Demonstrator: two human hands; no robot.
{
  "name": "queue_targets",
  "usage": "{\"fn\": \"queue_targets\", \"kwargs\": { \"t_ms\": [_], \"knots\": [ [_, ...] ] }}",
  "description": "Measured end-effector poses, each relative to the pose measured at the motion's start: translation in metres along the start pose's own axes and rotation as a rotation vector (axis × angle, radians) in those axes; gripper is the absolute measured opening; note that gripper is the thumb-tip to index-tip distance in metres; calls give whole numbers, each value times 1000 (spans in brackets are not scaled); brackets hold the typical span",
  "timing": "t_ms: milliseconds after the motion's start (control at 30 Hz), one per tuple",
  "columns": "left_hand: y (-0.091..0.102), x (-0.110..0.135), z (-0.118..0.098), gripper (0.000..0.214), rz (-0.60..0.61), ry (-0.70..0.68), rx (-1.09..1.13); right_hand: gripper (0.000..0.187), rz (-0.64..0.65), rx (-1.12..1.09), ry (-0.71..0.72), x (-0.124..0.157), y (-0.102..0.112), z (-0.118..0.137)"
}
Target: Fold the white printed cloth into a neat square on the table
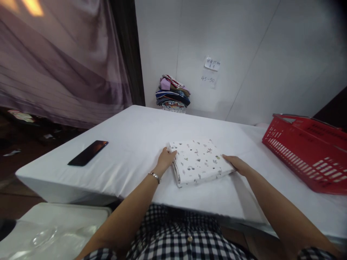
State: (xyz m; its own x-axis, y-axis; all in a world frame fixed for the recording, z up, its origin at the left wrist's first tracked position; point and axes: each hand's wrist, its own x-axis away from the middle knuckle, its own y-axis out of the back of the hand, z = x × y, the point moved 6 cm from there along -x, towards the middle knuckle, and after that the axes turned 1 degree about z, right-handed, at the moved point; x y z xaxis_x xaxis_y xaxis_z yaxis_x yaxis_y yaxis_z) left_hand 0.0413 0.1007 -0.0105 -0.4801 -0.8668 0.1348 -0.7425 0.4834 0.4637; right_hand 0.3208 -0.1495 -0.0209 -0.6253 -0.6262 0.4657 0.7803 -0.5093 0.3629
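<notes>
A folded white cloth (199,160) with small printed plants lies on the white table (130,144) in front of me. My left hand (166,159), with a bracelet on its wrist, rests against the cloth's left edge, fingers stretched along it. My right hand (236,164) lies at the cloth's right edge, fingers flat and touching the fabric. Neither hand grips the cloth.
A black phone (88,152) lies on the table's left part. A red plastic basket (306,151) stands at the right. A stack of folded clothes (172,94) sits at the far edge by the wall. A pale plastic bin (54,227) is low on the left.
</notes>
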Motion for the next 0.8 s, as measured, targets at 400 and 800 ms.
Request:
{"fn": "queue_targets", "kwargs": {
  "t_ms": [400,800],
  "knots": [
    [5,-14,-20,62,60,-37,156,43,-36,-159,44,15,-21,6],
    [55,-36,15,68,-73,132,129,58,15,-8,82,46,-83,15]
  ]
}}
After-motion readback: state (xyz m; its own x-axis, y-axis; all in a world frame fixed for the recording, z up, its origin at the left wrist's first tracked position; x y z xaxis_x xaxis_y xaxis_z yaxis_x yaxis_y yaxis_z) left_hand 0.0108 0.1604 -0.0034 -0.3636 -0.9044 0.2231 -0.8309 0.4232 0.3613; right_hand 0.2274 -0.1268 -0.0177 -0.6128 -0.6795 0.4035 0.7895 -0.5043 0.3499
